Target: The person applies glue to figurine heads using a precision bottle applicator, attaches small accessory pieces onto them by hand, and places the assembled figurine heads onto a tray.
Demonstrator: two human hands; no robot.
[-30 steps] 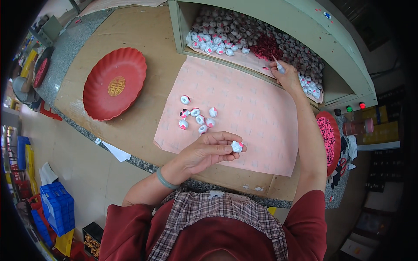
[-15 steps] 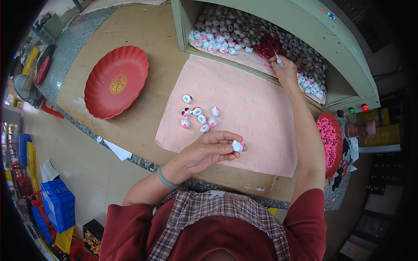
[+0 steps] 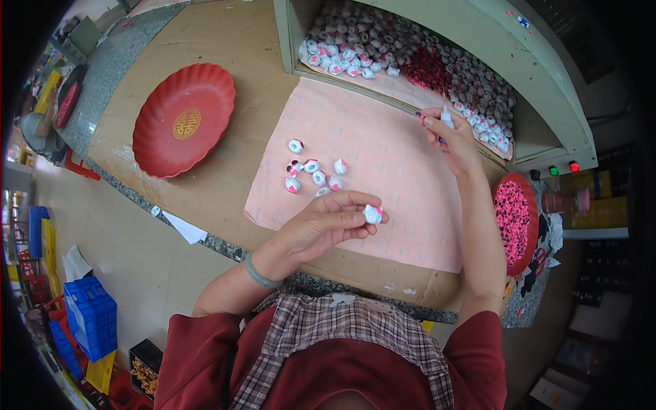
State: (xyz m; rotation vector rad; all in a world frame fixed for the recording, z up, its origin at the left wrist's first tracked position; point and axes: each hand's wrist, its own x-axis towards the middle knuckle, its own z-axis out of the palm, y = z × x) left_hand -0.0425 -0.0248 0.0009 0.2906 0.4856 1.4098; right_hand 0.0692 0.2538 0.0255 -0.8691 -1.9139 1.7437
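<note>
My left hand pinches a small white cat-head-shaped bead with a pink patch, held over the front of the pink sheet. Farther right and back, my right hand holds a slim white tube with a pointed tip, the tip up. Its thumb and finger also pinch a tiny dark and pink piece. Several similar white beads lie loosely grouped on the sheet beyond my left hand; one carries black pieces.
A green-grey cabinet holds a heap of white beads and small dark-red pieces. A red scalloped dish stands left. Another red dish at right holds pink and black pieces. A person sits far left.
My right hand has drawn back from the dark-red pieces in the cabinet toward me, now with a tiny piece at its fingertips. My left hand keeps the bead in nearly the same place.
</note>
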